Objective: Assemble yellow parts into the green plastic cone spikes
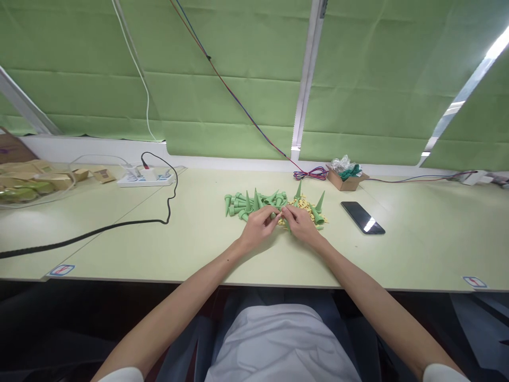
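Note:
My left hand [258, 229] is closed around a green plastic spike [272, 216], whose rounded end shows between the fingers. Right beside it, my right hand [300, 223] pinches at a small yellow piece [280, 214] where the fingertips of both hands meet. Behind my left hand lies a pile of green cone-shaped spikes [238, 202], some upright and others on their sides. Small yellow pieces [304, 203] are heaped behind my right hand, with a few green spikes [317, 215] among them. My fingers cover part of both piles.
A black phone [362, 217] lies to the right. Behind it stands a small cardboard box [345, 182] with clear plastic and dark green stuff, near coiled wires [312, 173]. At the left are a power strip [145, 178], a black cable [119, 225] and brown packets [59, 181].

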Demonstrator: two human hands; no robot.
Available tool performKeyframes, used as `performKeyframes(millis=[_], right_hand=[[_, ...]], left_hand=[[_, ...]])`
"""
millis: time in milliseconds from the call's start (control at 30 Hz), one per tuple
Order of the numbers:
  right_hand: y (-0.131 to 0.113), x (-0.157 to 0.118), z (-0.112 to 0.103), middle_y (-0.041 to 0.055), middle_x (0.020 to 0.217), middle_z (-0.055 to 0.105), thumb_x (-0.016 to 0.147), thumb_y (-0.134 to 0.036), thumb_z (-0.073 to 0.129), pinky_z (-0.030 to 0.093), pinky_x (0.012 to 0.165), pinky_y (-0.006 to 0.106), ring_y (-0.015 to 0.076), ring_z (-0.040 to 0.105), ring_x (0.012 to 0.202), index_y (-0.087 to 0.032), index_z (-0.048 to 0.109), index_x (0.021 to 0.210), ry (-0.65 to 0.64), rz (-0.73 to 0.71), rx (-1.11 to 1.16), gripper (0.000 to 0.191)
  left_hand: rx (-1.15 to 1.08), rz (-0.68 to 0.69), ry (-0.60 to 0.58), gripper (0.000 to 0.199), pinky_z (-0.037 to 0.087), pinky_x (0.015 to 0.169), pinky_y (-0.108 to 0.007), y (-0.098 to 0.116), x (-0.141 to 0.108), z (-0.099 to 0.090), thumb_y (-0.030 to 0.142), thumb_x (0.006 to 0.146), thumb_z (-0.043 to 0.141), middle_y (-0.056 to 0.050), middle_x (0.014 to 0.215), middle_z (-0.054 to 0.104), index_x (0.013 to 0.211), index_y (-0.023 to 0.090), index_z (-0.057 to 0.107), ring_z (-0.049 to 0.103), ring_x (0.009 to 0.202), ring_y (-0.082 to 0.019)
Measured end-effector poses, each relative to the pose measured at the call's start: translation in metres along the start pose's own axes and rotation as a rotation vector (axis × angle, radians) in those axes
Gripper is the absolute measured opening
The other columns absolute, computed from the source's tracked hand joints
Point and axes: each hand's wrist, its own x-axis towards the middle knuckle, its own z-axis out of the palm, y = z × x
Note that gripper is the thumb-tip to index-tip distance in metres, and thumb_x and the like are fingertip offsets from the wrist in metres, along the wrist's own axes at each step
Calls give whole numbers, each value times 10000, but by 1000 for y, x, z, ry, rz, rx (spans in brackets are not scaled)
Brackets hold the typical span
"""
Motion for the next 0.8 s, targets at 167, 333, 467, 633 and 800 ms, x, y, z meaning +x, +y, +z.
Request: performKeyframes(millis=[167, 333, 467, 633, 800], right_hand=[[-1, -1, -1, -14, 598, 461, 1014, -393, 338, 327, 595, 269, 137, 429, 558, -209, 408, 662, -4, 3, -15, 403], [-2, -2, -1, -21, 559, 420, 1010, -405, 332, 318, 582, 277, 135, 407, 533, -212, 393, 640, 3, 11, -45, 421], [-2, -2, -1, -26, 541, 388, 1009, -432, 323, 313, 573, 281, 131, 373, 519, -214, 370, 627, 6, 15, -59, 442], [-3, -2, -2, -33, 517, 345, 1004, -454, 320, 288, 551, 280, 123, 337, 498, -213, 332, 605, 3, 29, -65, 467], [-1, -2, 0, -35, 506, 340, 999, -464, 336, 274, 544, 282, 115, 321, 491, -211, 297, 593, 6, 39, -55, 480]], left_hand=[[-4, 5, -8, 135, 460, 556, -230, -1, -1, 1, 267, 941, 559, -33, 845, 706, 911, 170, 648, 570, 573, -89], [-3, 17, -7, 126, 467, 563, -228, 0, -1, 0, 251, 938, 562, -41, 862, 706, 910, 170, 653, 572, 577, -89], [8, 49, -23, 118, 474, 561, -230, 0, -2, -1, 229, 943, 547, -43, 852, 703, 933, 174, 650, 576, 599, -97], [23, 105, -38, 108, 482, 573, -236, -1, -4, -1, 199, 948, 527, -57, 886, 710, 951, 175, 632, 597, 626, -104], [40, 156, -60, 105, 526, 663, -254, -5, -6, 0, 157, 938, 523, -75, 946, 717, 966, 177, 622, 675, 790, -142]])
